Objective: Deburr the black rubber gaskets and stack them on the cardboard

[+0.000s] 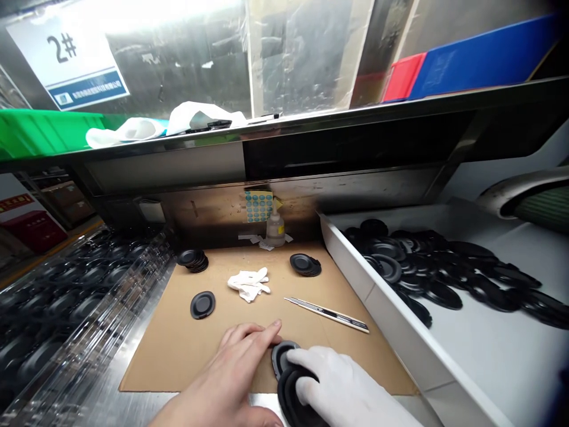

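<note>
My bare left hand (231, 370) rests on the brown cardboard sheet (169, 350), its fingers extended and its fingertips beside a black round part (281, 357). My right hand (335, 385), in a white glove, is closed on black round parts (296, 394) at the near edge of the cardboard. One fingertip lies on the upper part. Farther back on the cardboard are a single black disc (203, 305), a small stack of discs (192, 260) and another small pile (305, 264).
A crumpled white glove (249, 283) and a utility knife (326, 313) lie mid-cardboard. Behind stands a clear bottle (275, 228). A white bin (471, 350) with many black parts is at right, clear trays (89, 332) of them at left. A metal shelf (311, 127) crosses above.
</note>
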`<state>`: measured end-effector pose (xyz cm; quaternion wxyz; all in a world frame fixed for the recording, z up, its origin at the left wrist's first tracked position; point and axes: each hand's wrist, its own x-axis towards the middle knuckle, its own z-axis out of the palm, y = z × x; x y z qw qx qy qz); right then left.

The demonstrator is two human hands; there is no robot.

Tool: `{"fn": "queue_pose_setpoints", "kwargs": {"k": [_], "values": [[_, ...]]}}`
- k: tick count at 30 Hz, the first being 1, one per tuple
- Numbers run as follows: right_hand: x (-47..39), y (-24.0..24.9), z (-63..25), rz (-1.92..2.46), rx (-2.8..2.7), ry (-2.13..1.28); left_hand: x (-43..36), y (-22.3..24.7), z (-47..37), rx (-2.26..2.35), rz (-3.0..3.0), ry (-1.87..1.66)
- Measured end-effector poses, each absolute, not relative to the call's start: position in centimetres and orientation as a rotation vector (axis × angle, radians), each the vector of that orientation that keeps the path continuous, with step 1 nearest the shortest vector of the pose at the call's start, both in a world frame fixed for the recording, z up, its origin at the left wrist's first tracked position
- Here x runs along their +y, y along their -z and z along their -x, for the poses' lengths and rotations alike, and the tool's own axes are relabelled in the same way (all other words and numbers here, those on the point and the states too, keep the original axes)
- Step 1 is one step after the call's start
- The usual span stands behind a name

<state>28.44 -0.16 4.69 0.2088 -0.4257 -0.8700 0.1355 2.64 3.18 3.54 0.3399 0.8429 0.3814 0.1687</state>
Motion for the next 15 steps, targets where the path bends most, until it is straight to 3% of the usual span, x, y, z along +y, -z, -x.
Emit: {"fn": "queue_pose_setpoints", "kwargs": {"k": [8, 15], "values": [[0.7, -1.1, -28.2, 1.205, -2.452, -0.323, 3.2, -3.1, -2.9, 1.038, -2.206, -0.481], [1.5, -3.2, -28.8, 1.311, -2.407, -0.254, 3.3, -3.5, -3.0, 1.015, -2.22, -0.512]]}}
